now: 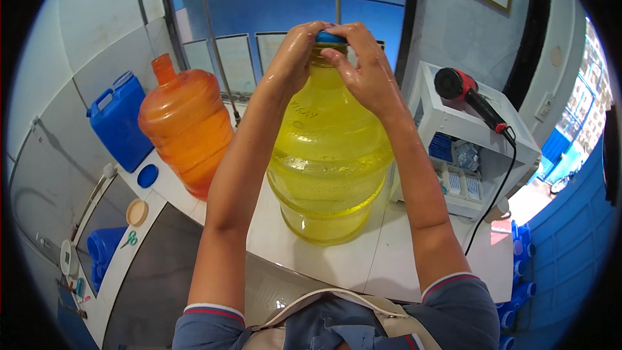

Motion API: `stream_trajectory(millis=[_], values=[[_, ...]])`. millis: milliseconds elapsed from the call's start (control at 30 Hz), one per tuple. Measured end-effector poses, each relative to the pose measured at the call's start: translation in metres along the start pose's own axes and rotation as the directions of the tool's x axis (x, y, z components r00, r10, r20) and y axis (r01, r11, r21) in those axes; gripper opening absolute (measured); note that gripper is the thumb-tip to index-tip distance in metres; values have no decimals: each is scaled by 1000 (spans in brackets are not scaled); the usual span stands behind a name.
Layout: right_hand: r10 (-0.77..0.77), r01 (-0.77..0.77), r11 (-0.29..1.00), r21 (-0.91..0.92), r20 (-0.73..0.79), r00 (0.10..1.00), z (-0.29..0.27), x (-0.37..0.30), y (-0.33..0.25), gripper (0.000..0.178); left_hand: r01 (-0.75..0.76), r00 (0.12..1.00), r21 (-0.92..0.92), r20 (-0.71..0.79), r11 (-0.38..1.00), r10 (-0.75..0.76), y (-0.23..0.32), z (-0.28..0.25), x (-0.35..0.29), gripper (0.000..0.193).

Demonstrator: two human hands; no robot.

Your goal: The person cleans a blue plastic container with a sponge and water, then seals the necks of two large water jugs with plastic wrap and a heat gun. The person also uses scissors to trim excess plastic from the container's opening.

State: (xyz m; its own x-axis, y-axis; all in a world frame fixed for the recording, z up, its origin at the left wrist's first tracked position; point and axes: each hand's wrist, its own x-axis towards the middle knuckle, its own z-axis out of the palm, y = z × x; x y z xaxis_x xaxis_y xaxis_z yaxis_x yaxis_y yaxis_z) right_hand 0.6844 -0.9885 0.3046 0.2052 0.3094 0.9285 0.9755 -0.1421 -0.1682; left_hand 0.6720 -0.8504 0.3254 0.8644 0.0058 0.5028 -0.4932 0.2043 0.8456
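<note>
My left hand (298, 52) and right hand (367, 68) clasp the blue cap (330, 38); yellow jug (327, 162), dark lettering (304, 110), upright, neck up, near the counter (408, 253)'s front edge!

Bright daylight washes out the opening (570, 139) at far right; small highlights glint on the yellow jug (327, 162); straight lines bend toward black fisheye corners.

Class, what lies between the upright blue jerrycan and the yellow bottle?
The head view shows the orange bottle, then a metal pipe's lower end, then the left forearm crossing in front of the gap.
</note>
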Motion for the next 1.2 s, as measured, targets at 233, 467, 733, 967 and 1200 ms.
stream_trajectory(millis=[233,467,733,967,1200], values=[[-121,118,978,-170,-9,993,1,-3,3,22,-81,996,-76,37,994,84,-14,1,6,22],[28,-31,975,-221,-14,999,1,-8,2,25,-353,934,273,47,895,354,-34,0,22,27],[-119,123,872,-474,37,992,41,-8,-76,35,-262,898,478,-197,838,393,-37,-101,-33,32],[396,-394,918,-55,221,891,175,-70,-118,29,33,999,656,-29,754,-18,-83,-227,-254,24],[792,-869,469,158,358,493,336,-105,23,26,-87,985,876,146,475,-88,-104,-314,-340,26]])
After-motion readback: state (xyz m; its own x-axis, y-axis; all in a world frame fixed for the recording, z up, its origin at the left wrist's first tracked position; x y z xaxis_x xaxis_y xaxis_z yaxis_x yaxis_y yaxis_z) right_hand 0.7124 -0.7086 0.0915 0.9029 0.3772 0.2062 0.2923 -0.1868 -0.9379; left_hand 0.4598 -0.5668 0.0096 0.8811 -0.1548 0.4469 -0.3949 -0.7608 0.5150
